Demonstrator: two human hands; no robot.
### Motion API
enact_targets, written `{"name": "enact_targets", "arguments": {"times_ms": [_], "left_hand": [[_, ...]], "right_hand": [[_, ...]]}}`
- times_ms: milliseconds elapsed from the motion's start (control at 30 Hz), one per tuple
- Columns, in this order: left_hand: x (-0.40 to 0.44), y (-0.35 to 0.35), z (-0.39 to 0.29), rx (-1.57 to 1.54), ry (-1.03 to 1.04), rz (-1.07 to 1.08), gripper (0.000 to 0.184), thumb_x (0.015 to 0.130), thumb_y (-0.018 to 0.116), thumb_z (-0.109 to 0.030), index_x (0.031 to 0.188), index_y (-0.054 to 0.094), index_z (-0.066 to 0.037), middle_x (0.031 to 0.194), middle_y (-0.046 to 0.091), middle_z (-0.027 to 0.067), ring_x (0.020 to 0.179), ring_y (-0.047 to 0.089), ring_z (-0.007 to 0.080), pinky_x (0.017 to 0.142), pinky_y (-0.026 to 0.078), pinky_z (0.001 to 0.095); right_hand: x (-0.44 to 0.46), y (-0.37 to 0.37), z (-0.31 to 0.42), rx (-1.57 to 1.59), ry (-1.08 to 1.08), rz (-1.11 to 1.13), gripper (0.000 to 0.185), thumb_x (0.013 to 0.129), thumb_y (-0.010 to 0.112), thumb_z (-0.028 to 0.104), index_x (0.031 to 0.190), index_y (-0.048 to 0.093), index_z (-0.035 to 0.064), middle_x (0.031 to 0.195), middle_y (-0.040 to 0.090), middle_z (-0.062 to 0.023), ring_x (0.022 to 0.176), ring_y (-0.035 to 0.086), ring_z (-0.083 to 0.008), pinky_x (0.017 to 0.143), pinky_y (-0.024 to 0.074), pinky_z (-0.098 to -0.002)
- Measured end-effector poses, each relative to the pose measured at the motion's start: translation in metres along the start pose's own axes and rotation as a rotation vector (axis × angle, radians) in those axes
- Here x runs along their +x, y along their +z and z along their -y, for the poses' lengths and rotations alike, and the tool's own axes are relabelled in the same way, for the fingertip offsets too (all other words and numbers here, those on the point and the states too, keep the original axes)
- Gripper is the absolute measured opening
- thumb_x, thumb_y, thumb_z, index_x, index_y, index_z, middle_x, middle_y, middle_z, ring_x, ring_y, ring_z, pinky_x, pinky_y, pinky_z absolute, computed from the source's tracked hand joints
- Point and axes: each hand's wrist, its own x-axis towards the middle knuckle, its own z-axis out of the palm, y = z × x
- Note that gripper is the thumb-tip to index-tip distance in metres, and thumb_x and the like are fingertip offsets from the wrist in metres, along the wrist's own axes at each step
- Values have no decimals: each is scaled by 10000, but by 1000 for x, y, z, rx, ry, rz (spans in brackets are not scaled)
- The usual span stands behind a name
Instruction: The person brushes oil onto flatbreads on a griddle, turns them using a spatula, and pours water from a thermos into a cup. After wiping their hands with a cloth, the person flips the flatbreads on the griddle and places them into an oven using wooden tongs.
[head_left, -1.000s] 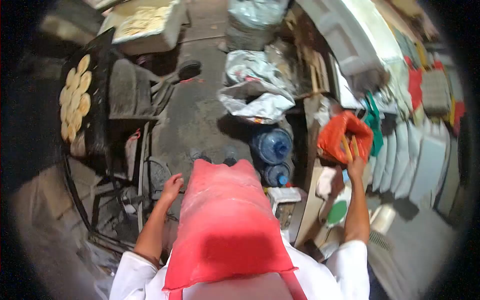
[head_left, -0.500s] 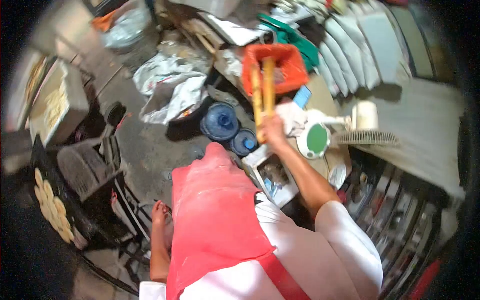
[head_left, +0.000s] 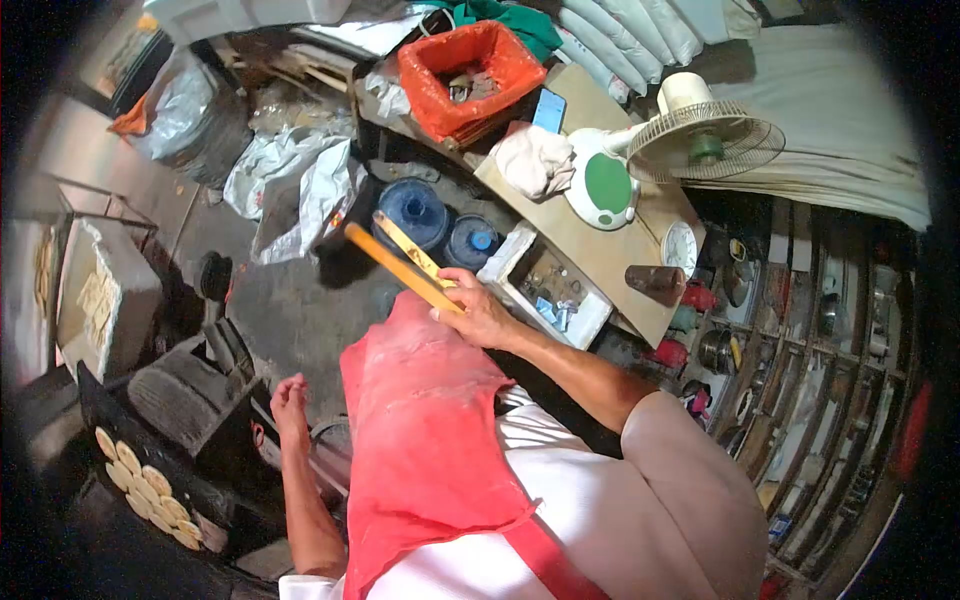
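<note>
My right hand (head_left: pixel 474 310) is closed around a pair of yellow wooden tongs (head_left: pixel 395 262), in front of the red apron (head_left: pixel 425 420). The two flat arms of the tongs point up and left, their tips apart and nothing between them. My left hand (head_left: pixel 290 400) hangs left of the apron with its fingers loosely curled, and no object shows in it. Farther up stands a box lined with an orange-red bag (head_left: pixel 440 110), small items inside it. Round flat breads (head_left: pixel 145 485) lie on a black griddle at the lower left.
A fan (head_left: pixel 705 145), a cloth (head_left: pixel 535 160) and a phone (head_left: pixel 548 111) rest on the wooden table at the right. Blue water bottles (head_left: pixel 412 212) stand on the floor. A white foam box (head_left: pixel 125 300) is at the left. Cluttered shelves (head_left: pixel 800 370) fill the lower right.
The tongs have come out of the orange-red bag and moved down and left to the apron in my right hand. The view has swung right, bringing the fan and shelves into sight.
</note>
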Motion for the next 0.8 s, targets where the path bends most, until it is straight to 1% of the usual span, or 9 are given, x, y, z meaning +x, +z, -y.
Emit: {"name": "enact_targets", "arguments": {"times_ms": [167,267,400,467,500,567,667,767,800], "left_hand": [[-45,-30,53,-137,199,27,180,950,547,-179,813,606,-79,914,653,40,776,552,106,655,409,255],[-71,-65,138,-105,-100,-54,237,957,518,-234,777,603,-104,914,665,51,789,582,132,639,419,288],[-125,-106,250,78,-130,-12,234,900,553,-250,787,643,-66,822,692,85,618,600,197,522,458,342],[-126,-128,326,1280,-56,147,269,892,532,-259,847,685,-42,790,690,115,660,649,246,536,494,377],[-129,-133,356,1272,-55,133,269,892,532,-259,847,685,-42,790,690,115,660,649,246,536,494,377],[-136,-140,409,287,-447,-159,333,900,531,-304,895,708,-22,826,694,132,750,675,255,599,523,392],[-102,-143,452,859,404,41,371,921,496,-314,935,705,-8,913,695,124,805,666,239,657,522,372],[-95,-114,364,348,-239,-36,319,956,501,-281,1036,669,-22,966,678,111,855,650,209,709,512,335],[-106,-98,304,353,-232,-35,319,956,501,-281,1036,669,-22,966,678,111,855,650,209,709,512,335]], "right_hand": [[-33,45,23,69,-41,53,342,812,714,274,1038,686,20,1377,432,-243,1287,444,-377,1059,385,-422],[-55,66,24,4,-1,39,416,742,750,294,1061,683,36,1367,439,-255,1275,456,-394,1027,421,-431],[-86,75,-37,-289,332,250,402,684,729,287,1001,681,45,1183,576,-240,1124,567,-394,946,472,-420],[-112,67,-55,-414,499,273,406,684,717,313,967,698,23,1086,642,-233,1045,624,-363,889,504,-416],[-126,64,-71,-415,573,279,416,684,717,315,969,701,12,1055,658,-237,1006,642,-362,871,514,-419],[-157,61,-108,-474,669,310,430,690,713,305,995,705,2,1035,674,-245,970,662,-368,861,524,-422],[-179,54,-112,-530,687,315,425,702,703,285,1021,704,4,1048,675,-250,972,663,-375,876,523,-426],[-179,63,-125,-529,693,249,381,729,675,257,1013,702,5,1054,669,-259,976,664,-377,887,520,-432],[-175,71,-139,-479,669,211,366,736,664,252,1005,700,7,1048,665,-271,976,662,-383,882,520,-436]]}}
